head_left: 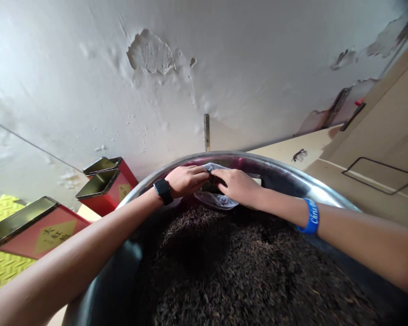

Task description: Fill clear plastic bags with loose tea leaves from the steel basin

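Observation:
A large round metal basin [281,165] holds a heap of dark, dry, twisted leaves [231,267] that look like loose tea. At its far side my left hand [187,180] pinches the edge of a clear plastic bag [221,202]. From the other side my right hand [240,186] has its fingers bent onto the same bag's mouth, and the two hands nearly meet. Behind and beneath my right hand shows part of a pale box-like container [257,180], mostly hidden. The bag's lower part and contents are hard to see.
Left of the basin stand red tins with open tops: a near one [51,231], a middle one [100,192] and one behind [126,171]. Yellow textured matting [7,271] lies beneath. To the right are eyeglasses [299,155] and a cardboard box [387,149]. A peeling wall [245,81] rises behind.

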The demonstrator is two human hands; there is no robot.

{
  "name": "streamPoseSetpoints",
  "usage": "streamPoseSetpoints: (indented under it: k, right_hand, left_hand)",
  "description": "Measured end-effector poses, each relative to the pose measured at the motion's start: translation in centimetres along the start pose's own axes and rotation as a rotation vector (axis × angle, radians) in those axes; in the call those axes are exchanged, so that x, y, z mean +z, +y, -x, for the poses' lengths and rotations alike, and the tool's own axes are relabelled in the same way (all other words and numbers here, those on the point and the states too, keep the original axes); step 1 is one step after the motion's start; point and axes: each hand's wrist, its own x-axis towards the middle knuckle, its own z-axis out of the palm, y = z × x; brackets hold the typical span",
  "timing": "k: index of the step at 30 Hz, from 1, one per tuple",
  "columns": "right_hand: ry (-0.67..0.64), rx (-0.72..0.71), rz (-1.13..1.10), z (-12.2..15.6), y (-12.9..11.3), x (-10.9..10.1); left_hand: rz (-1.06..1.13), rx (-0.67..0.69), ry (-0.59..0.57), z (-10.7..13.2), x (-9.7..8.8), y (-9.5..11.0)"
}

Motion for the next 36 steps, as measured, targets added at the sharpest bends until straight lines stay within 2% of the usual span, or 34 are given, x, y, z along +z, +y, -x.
streamPoseSetpoints:
  k: [6, 9, 11, 13, 16, 21, 24, 26, 29, 31, 33, 36]
  right_hand:
    - [0.145, -0.113, -0.073, 0.2, -1.1, -0.9]
    - [0.12, -0.241, -0.201, 0.7, -2.9, -1.3]
    - [-0.038, -0.322, -0.297, 1.5, -4.3, -1.0]
    - [-0.299, -0.39, -0.332, 2.4, -5.3, -0.1]
    - [-0.659, -0.452, -0.244, 3.7, -5.9, 1.7]
    - [-0.923, -0.393, -0.132, 4.3, -5.8, 2.7]
    - [-1.118, -0.422, -0.215, 4.4, -6.1, 2.3]
    - [-1.193, -0.464, -0.331, 4.6, -6.2, 2.1]
    - [-1.171, -0.502, -0.451, 4.5, -6.5, 1.3]
    - [-1.072, -0.513, -0.452, 4.0, -6.8, 0.3]
    - [-0.89, -0.495, -0.451, 3.0, -7.0, -0.9]
    - [-0.511, -0.379, -0.473, 1.4, -6.3, -2.3]
  left_hand:
    - [0.038, -0.095, 0.012, 0.2, 0.1, -0.2]
    - [0.064, -0.131, 0.01, 0.3, 0.2, -0.3]
    - [0.075, -0.147, 0.01, 0.4, 0.3, -0.4]
    - [0.072, -0.164, 0.025, 0.4, 0.4, -0.4]
    - [0.06, -0.18, 0.038, 0.5, 0.5, -0.4]
    - [0.073, -0.183, 0.034, 0.5, 0.2, -0.4]
    - [0.084, -0.197, 0.038, 0.5, 0.2, -0.5]
    - [0.085, -0.206, 0.037, 0.5, 0.3, -0.6]
    - [0.083, -0.219, 0.038, 0.6, 0.4, -0.7]
    - [0.081, -0.218, 0.03, 0.5, 0.5, -0.6]
    - [0.087, -0.199, 0.016, 0.5, 0.6, -0.6]
    - [0.11, -0.163, 0.006, 0.5, 0.7, -0.7]
